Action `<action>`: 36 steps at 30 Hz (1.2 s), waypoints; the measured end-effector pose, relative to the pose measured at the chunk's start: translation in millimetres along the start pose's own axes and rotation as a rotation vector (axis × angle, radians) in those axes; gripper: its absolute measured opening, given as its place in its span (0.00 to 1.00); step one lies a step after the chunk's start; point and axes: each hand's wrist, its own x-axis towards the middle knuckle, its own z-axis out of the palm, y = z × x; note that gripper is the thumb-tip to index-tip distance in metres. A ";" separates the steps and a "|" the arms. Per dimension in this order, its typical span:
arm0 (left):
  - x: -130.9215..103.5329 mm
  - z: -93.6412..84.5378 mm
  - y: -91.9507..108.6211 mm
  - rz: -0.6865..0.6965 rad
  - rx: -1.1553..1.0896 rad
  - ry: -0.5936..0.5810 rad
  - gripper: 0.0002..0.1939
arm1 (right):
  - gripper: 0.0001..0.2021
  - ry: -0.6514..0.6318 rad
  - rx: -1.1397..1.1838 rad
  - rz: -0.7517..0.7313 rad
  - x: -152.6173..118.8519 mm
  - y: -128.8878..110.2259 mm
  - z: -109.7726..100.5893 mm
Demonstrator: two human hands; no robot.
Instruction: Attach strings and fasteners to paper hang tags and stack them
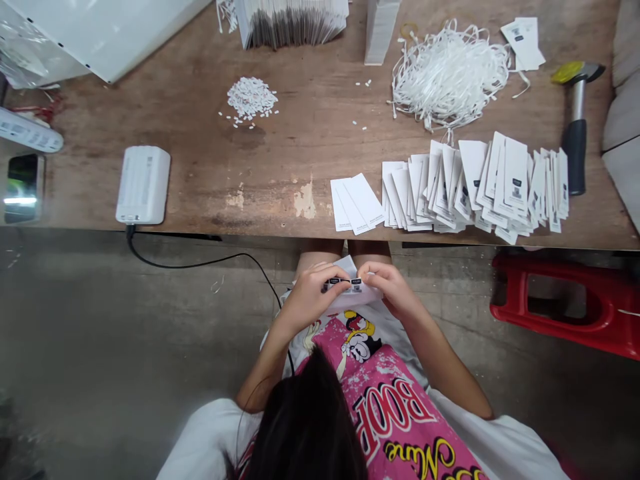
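Over my lap, just off the table's front edge, I hold several white printed cards [356, 285] with small black marks. My left hand [315, 293] is closed on their left side, thumb across the front. My right hand [387, 283] pinches the right side between thumb and fingertips. A white sheet or bag [353, 301] lies beneath the cards; its exact kind I cannot tell. Nearest on the table are a few loose white cards [356, 203], and to their right a long fanned row of similar cards [450, 190].
Farther back lie a tangled heap of white strings [453, 77], a pile of tiny white pieces [251, 99] and stacked cards [297, 23]. A hammer [577, 127] rests at right. At left are a white power bank [143, 185] with a black cable [200, 265] and a phone [24, 188]. A red stool [565, 303] stands right.
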 end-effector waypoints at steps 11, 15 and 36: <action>0.4 2.0 6.7 -0.090 -0.038 0.081 0.07 | 0.08 0.523 -0.889 -0.752 -17.2 -1.1 16.5; 2.0 6.6 8.6 -0.109 -0.061 0.133 0.06 | 0.12 0.516 -1.019 -0.832 -20.7 -1.8 18.3; 23.8 24.5 20.5 -0.223 -0.294 0.198 0.06 | 0.13 0.666 -0.857 -0.931 -9.5 -2.1 9.9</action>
